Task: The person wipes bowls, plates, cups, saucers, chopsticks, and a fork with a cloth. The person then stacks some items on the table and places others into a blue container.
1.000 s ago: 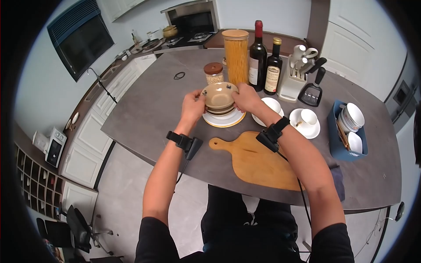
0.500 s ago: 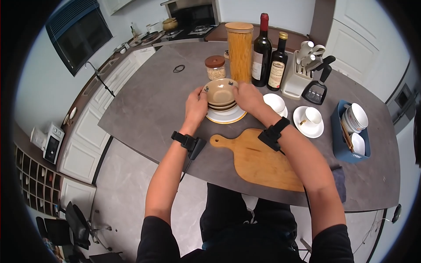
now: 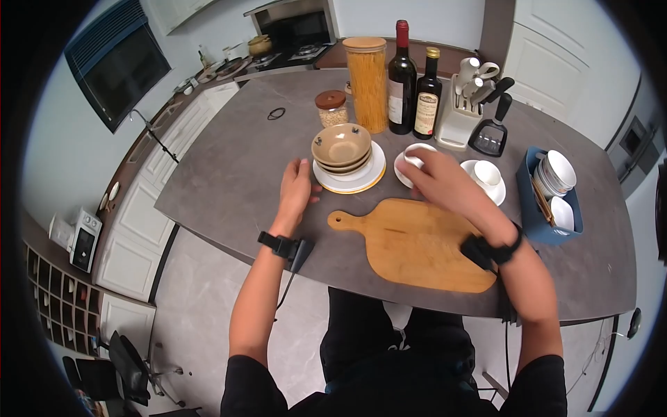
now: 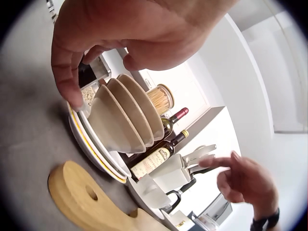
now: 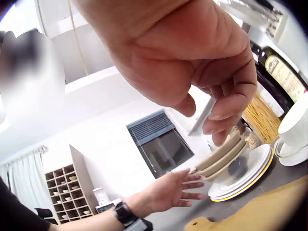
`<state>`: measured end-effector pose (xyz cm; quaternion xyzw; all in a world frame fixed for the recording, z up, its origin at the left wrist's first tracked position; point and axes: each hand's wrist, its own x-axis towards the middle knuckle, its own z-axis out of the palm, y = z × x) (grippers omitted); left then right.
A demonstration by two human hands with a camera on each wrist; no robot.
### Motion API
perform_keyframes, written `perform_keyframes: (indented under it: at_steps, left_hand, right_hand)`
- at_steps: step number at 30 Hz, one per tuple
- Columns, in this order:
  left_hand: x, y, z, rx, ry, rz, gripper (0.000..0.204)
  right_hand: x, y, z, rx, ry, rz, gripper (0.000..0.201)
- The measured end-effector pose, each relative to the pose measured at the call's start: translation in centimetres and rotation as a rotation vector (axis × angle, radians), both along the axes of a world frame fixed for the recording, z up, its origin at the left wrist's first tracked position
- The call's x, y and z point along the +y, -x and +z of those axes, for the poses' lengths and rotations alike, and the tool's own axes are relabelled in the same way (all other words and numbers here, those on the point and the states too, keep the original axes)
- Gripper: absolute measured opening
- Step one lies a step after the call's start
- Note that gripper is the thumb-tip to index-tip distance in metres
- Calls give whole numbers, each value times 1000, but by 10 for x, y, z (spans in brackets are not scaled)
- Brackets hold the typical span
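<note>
1. The left hand [image 3: 295,191] is just left of the plates. Its fingers are a bit bent and part open, and it holds nothing. I can't tell if a fingertip touches the plate edge.
2. Three tan bowls [image 3: 341,144] sit in a stack on white plates [image 3: 376,167]. A small jar [image 3: 332,110] stands behind them.
3. The wooden board [image 3: 424,243] lies flat, in front of the plates and to the right.
4. One white cup [image 3: 419,147] is on a saucer [image 3: 402,175].
5. The right hand [image 3: 445,182] is over that saucer, near the cup. Its fingers are loose and curvy, half open, with nothing in them.
6. Another cup [image 3: 486,174] sits farther right, then a blue basket [image 3: 538,226] with white bowls [image 3: 558,170].
</note>
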<state>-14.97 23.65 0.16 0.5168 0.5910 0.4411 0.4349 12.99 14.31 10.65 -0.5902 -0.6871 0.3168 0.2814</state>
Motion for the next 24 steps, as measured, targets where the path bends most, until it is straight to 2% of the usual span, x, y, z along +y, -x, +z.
perform_keyframes:
  at_steps: [4, 6, 8, 10, 11, 14, 15, 17, 19, 21, 23, 24]
  left_hand:
    - [-19, 4, -11, -199, 119, -89, 74]
    - [-18, 9, -22, -133, 38, -55, 80]
    - [-46, -5, -7, -94, -71, -1, 74]
    - [-73, -21, 3, -76, -148, -12, 65]
    - [-87, -32, 7, -80, -141, -40, 65]
    - [-121, -68, 19, -90, -214, -144, 60]
    - [-131, -82, 21, -78, -268, -175, 53]
    - [-146, -110, 26, -63, -322, -220, 46]
    - [-160, -136, 29, 63, -331, -420, 38]
    - [-170, -165, 23, 132, -387, -584, 32]
    - [-179, -191, 20, 278, -455, -757, 29]
    - [-183, -203, 18, 283, -456, -756, 29]
  right_hand:
    - [-112, -47, 5, -153, -108, -58, 44]
    - [-161, -63, 1, -133, -65, -215, 38]
    - [-204, -88, -14, -155, -60, -341, 35]
    - [-239, -112, -36, -54, -90, -660, 28]
    - [-253, -124, -46, -59, -85, -688, 28]
    - [-281, -148, -67, -57, -178, -1022, 24]
    - [-283, -155, -75, -50, -174, -1038, 24]
    - [-283, -170, -85, -212, -313, -1006, 22]
    - [-269, -181, -84, -165, -260, -1008, 22]
    - [-248, -198, -96, -279, -352, -802, 29]
    - [-233, -203, -102, -315, -295, -794, 34]
    - [-227, -205, -104, -355, -236, -784, 39]
